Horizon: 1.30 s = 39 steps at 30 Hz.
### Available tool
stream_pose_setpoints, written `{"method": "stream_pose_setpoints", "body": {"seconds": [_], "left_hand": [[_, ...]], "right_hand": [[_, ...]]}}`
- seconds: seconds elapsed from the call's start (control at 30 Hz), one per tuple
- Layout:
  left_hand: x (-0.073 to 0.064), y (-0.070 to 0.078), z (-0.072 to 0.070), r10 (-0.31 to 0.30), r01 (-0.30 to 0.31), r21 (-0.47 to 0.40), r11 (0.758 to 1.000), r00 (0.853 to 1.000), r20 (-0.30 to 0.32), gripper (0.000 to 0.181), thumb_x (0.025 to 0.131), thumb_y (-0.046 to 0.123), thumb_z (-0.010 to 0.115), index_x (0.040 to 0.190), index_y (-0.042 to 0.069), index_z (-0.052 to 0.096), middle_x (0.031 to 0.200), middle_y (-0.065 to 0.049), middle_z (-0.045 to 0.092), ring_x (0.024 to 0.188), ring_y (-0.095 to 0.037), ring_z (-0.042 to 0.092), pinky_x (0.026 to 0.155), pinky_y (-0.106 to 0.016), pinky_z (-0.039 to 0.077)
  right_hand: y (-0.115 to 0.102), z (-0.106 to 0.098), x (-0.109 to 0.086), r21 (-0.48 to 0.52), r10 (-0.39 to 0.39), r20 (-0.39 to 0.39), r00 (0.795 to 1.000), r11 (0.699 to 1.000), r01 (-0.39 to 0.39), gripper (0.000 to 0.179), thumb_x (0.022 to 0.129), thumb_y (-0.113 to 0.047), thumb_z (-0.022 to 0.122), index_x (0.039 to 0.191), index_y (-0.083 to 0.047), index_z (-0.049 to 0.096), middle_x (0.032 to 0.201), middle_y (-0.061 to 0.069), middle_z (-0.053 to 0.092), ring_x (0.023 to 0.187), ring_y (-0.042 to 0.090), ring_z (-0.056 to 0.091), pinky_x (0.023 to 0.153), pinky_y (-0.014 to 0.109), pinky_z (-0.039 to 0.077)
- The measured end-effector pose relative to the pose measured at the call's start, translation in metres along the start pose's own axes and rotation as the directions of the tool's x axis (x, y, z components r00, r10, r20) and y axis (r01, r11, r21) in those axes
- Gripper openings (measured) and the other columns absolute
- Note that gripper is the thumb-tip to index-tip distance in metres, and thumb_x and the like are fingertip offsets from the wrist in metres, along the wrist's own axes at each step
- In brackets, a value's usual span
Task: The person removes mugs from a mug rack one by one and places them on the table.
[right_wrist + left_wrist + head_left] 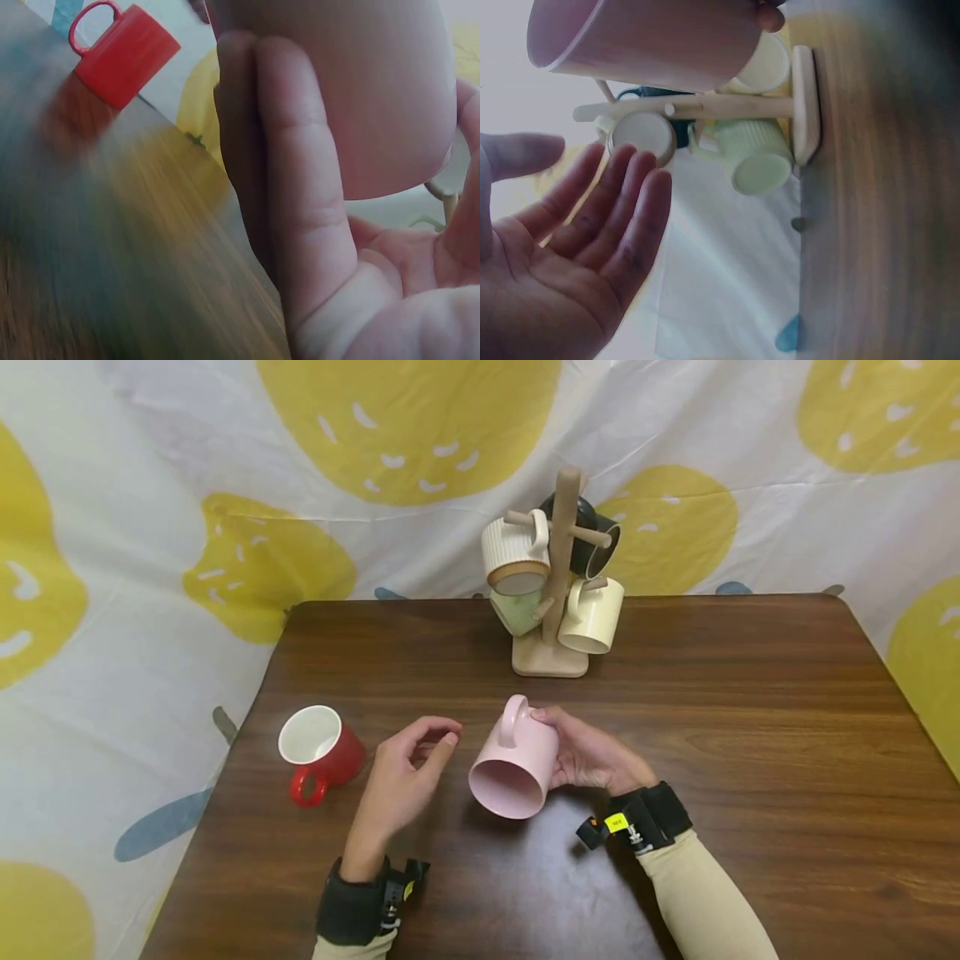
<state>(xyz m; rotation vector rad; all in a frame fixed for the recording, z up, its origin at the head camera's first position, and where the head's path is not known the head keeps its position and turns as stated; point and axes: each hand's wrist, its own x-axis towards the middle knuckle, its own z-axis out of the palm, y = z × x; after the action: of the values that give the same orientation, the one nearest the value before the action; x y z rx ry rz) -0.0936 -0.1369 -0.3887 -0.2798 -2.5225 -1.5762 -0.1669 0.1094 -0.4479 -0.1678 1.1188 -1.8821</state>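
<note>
A pink mug is tilted in my right hand, its mouth facing down toward me and its handle on top. The right thumb lies near the handle, while the fingers wrap the side and base, as the right wrist view shows with the mug close up. My left hand is a short way left of the pink mug and holds nothing. In the left wrist view its fingers are loosely bent, below the mug. Left of that hand, a red mug with a white inside stands upright on the table.
A wooden mug tree stands at the back of the brown table. On its pegs hang a white ribbed mug, a green mug, a cream mug and dark mugs. A lemon-print cloth hangs behind.
</note>
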Motion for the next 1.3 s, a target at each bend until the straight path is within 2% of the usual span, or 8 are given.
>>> {"method": "stream_pose_setpoints", "body": {"seconds": [0.1,0.17,0.3,0.53,0.87,1.1,1.23,1.3], "left_hand": [[0.006,0.018,0.0,0.088,-0.085,-0.037,0.996,0.992,0.088,0.023,0.091,0.008,0.059,0.111,-0.001,0.065,0.11,-0.017,0.068,0.097,-0.023,0.065,0.085,-0.051,0.054],[0.01,0.028,0.0,0.162,-0.155,-0.062,0.986,0.977,0.14,0.027,0.09,0.003,0.059,0.116,-0.005,0.061,0.116,-0.021,0.065,0.101,-0.027,0.063,0.087,-0.054,0.052],[0.018,0.035,0.004,0.302,-0.289,-0.088,0.953,0.924,0.233,0.031,0.089,0.001,0.059,0.12,-0.005,0.059,0.122,-0.02,0.061,0.112,-0.024,0.057,0.093,-0.051,0.049],[0.03,0.013,0.018,0.454,-0.441,-0.119,0.89,0.825,0.336,0.033,0.088,0.011,0.063,0.12,0.003,0.062,0.124,-0.014,0.062,0.119,-0.02,0.052,0.102,-0.045,0.043],[0.033,0.019,0.02,0.469,-0.444,-0.163,0.881,0.773,0.428,0.019,0.088,0.01,0.062,0.104,0.003,0.068,0.101,-0.008,0.068,0.097,-0.013,0.059,0.085,-0.04,0.052],[0.035,0.006,0.022,0.452,-0.407,-0.205,0.89,0.732,0.51,0.006,0.089,0.012,0.061,0.091,0.009,0.065,0.087,-0.002,0.063,0.083,-0.01,0.056,0.073,-0.033,0.053],[0.035,0.008,0.022,0.427,-0.378,-0.207,0.903,0.722,0.544,0.005,0.089,0.006,0.06,0.085,0.006,0.062,0.079,-0.003,0.06,0.076,-0.01,0.053,0.068,-0.031,0.05],[0.034,0.009,0.021,0.406,-0.353,-0.206,0.913,0.728,0.552,0.005,0.089,0.003,0.06,0.084,0.005,0.061,0.076,-0.005,0.057,0.073,-0.011,0.051,0.064,-0.03,0.048]], "right_hand": [[0.001,-0.003,-0.002,-0.008,0.029,0.011,1.0,1.0,-0.029,0.043,0.095,-0.044,0.043,0.111,-0.004,0.045,0.087,0.009,0.065,0.07,0.023,0.068,0.058,0.032,0.061],[0.002,-0.004,-0.002,-0.003,0.05,0.017,0.999,0.999,-0.05,0.042,0.095,-0.044,0.044,0.11,-0.005,0.045,0.087,0.009,0.066,0.071,0.023,0.068,0.058,0.032,0.061],[0.003,-0.007,-0.003,-0.007,0.105,0.026,0.994,0.994,-0.105,0.045,0.093,-0.046,0.046,0.112,-0.005,0.046,0.088,0.009,0.069,0.074,0.022,0.069,0.06,0.031,0.061],[0.006,-0.01,-0.004,-0.1,0.165,0.023,0.986,0.982,-0.161,0.051,0.092,-0.048,0.047,0.116,-0.003,0.048,0.095,0.008,0.067,0.081,0.022,0.068,0.065,0.032,0.061],[0.013,-0.012,-0.003,-0.176,0.205,0.083,0.975,0.966,-0.188,0.047,0.092,-0.049,0.044,0.108,-0.005,0.053,0.091,0.004,0.068,0.08,0.019,0.067,0.064,0.031,0.061],[0.016,-0.011,-0.001,-0.23,0.249,0.111,0.962,0.948,-0.219,0.055,0.091,-0.054,0.046,0.115,-0.004,0.048,0.099,0.008,0.062,0.084,0.024,0.065,0.067,0.033,0.06],[0.017,-0.011,-0.001,-0.234,0.253,0.152,0.956,0.948,-0.214,0.052,0.095,-0.052,0.041,0.115,-0.004,0.049,0.098,0.008,0.062,0.085,0.021,0.064,0.069,0.031,0.06],[0.017,-0.011,0.0,-0.24,0.251,0.164,0.954,0.948,-0.208,0.055,0.095,-0.053,0.039,0.117,-0.004,0.048,0.099,0.009,0.061,0.086,0.021,0.062,0.071,0.03,0.059]]}}
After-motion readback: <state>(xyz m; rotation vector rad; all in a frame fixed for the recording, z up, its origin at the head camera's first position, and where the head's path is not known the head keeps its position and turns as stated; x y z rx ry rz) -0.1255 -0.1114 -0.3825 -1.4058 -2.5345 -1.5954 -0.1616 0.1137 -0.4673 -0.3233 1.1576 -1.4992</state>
